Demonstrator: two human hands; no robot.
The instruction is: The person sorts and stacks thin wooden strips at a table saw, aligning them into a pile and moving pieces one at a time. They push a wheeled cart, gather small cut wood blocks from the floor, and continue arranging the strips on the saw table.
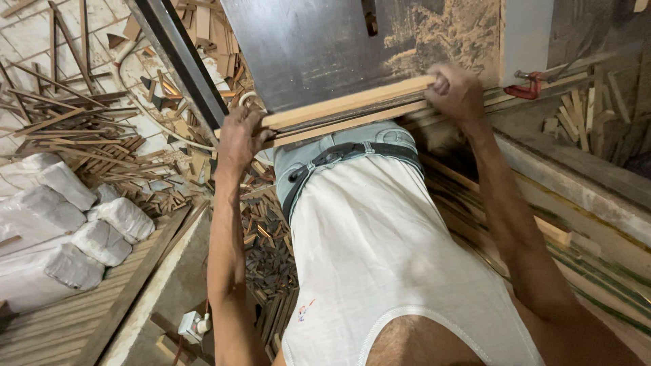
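Two long light wooden strips (pixel 346 112) lie stacked across the near edge of a dark metal saw table (pixel 319 47). My left hand (pixel 239 139) grips the strips at their left end. My right hand (pixel 456 91) is closed over their right end, near a pale upright fence (pixel 525 37). The saw blade slot (pixel 369 17) sits at the far side of the table. Sawdust (pixel 447 34) covers the table's right part. My white vest and belted jeans fill the middle of the view.
Wood offcuts and thin sticks (pixel 74 122) litter the tiled floor at left. White wrapped bundles (pixel 68 224) lie at lower left. A red clamp (pixel 523 88) sits at the right, with long timber strips (pixel 583 244) stacked below it. A small white plug (pixel 193 325) lies near my left elbow.
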